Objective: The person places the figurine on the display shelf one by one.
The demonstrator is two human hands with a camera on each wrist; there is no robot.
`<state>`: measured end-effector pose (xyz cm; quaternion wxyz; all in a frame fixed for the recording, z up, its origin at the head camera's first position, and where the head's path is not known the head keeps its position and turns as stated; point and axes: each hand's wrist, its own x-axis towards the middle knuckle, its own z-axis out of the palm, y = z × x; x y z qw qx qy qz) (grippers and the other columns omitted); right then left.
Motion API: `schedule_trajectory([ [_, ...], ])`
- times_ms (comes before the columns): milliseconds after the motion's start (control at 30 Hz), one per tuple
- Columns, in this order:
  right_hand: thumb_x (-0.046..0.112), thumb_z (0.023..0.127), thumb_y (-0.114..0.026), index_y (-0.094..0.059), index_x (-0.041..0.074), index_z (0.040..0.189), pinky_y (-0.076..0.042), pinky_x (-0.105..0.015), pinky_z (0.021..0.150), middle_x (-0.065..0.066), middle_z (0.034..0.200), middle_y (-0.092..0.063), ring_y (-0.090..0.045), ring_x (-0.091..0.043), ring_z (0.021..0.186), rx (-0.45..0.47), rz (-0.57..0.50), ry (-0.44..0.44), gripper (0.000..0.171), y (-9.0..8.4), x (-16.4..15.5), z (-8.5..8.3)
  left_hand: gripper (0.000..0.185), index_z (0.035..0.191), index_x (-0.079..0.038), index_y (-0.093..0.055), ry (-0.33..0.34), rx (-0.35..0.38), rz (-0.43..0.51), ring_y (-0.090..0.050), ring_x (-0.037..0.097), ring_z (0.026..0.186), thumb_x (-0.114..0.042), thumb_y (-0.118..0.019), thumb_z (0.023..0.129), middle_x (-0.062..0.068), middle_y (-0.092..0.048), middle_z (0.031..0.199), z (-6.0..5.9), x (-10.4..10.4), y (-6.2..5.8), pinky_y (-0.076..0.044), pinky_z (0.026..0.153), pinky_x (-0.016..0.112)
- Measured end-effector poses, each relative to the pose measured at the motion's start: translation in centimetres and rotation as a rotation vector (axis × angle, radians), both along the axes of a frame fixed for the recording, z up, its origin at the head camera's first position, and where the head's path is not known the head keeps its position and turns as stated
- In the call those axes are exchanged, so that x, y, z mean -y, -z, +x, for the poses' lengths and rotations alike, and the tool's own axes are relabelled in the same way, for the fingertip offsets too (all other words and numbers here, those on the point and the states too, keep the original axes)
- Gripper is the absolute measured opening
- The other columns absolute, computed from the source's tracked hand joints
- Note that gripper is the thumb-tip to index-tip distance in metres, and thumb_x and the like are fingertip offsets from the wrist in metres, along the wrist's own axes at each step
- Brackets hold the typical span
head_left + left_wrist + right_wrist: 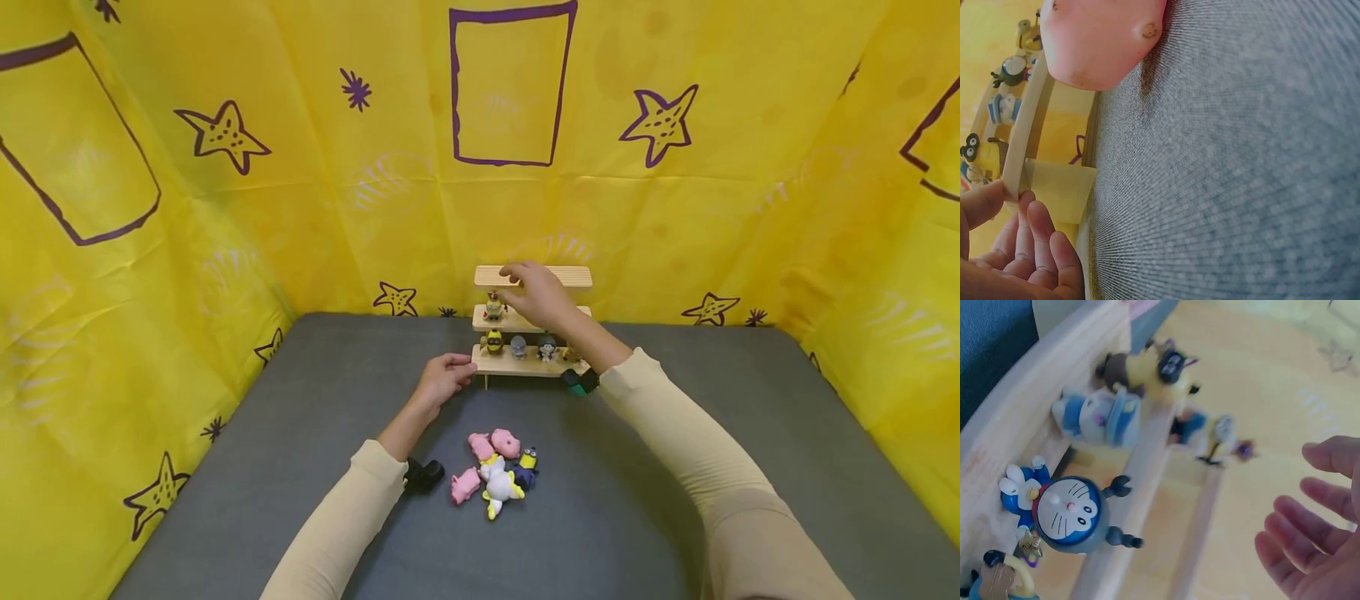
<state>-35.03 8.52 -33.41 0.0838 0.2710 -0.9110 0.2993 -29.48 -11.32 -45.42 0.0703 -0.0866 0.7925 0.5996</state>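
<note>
Both arms (686, 437) outstretched, left hand (441, 381) pinches the shelf (517, 367), right hand (542, 295) hovers.

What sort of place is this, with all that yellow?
Probably a little play corner or display set-up, though I can't be sure: star-patterned yellow cloth surrounds a grey surface, where small toy figures stand on a wooden shelf.

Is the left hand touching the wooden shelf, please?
Touching. The left wrist view shows it: the left hand has its thumb against the end of the lowest board of the wooden shelf, pinching it.
</note>
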Motion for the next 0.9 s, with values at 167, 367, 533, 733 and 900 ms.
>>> schedule_trajectory([
  [167, 0.018, 0.093, -0.066, -0.065, 0.003, 0.121, -0.049, -0.044, 0.087, -0.015, 0.110, -0.063, -0.059, -0.030, 0.102, -0.112, -0.006, -0.068, 0.032, -0.2, -1.0, 2.8, 0.033, 0.121, -0.003, -0.064, -0.003, -0.002, 0.011, -0.066, 0.020, 0.086, -0.021, -0.066, 0.093, 0.016, -0.070, 0.108, -0.1, 0.0, 0.2, -0.052, 0.081, 0.033],
  [367, 0.019, 0.094, -0.065, -0.066, 0.004, 0.120, -0.051, -0.044, 0.087, -0.013, 0.110, -0.065, -0.060, -0.028, 0.104, -0.033, -0.026, -0.140, 0.031, 0.3, -2.0, 5.1, 0.033, 0.121, -0.003, -0.064, 0.002, 0.006, 0.010, -0.065, 0.018, 0.084, -0.021, -0.066, 0.093, 0.015, -0.070, 0.107, -0.2, 0.0, 0.2, -0.052, 0.078, 0.031],
  [533, 0.018, 0.093, -0.066, -0.068, 0.003, 0.117, -0.052, -0.044, 0.083, -0.012, 0.105, -0.068, -0.062, -0.026, 0.097, 0.036, -0.012, -0.219, 0.028, 1.0, -2.7, 6.2, 0.033, 0.121, -0.004, -0.064, 0.002, 0.004, 0.011, -0.064, 0.017, 0.083, -0.022, -0.066, 0.093, 0.016, -0.070, 0.107, -0.3, 0.2, 0.1, -0.051, 0.076, 0.029],
  [733, 0.018, 0.091, -0.068, -0.073, 0.003, 0.105, -0.049, -0.028, 0.072, -0.006, 0.093, -0.069, -0.057, -0.013, 0.079, 0.068, 0.067, -0.312, 0.021, 2.7, -3.4, 7.3, 0.032, 0.121, -0.004, -0.064, 0.004, 0.011, 0.011, -0.065, 0.019, 0.086, -0.021, -0.065, 0.094, 0.016, -0.070, 0.108, -0.1, 0.3, 0.1, -0.051, 0.078, 0.031],
  [900, 0.019, 0.091, -0.068, -0.073, 0.005, 0.102, -0.049, -0.022, 0.069, -0.004, 0.091, -0.070, -0.058, -0.008, 0.077, 0.132, 0.117, -0.356, 0.018, 4.4, -3.9, 8.2, 0.032, 0.121, -0.004, -0.064, 0.005, 0.007, 0.018, -0.065, 0.018, 0.085, -0.021, -0.066, 0.093, 0.015, -0.070, 0.107, -0.1, 0.2, 0.2, -0.052, 0.079, 0.031],
])
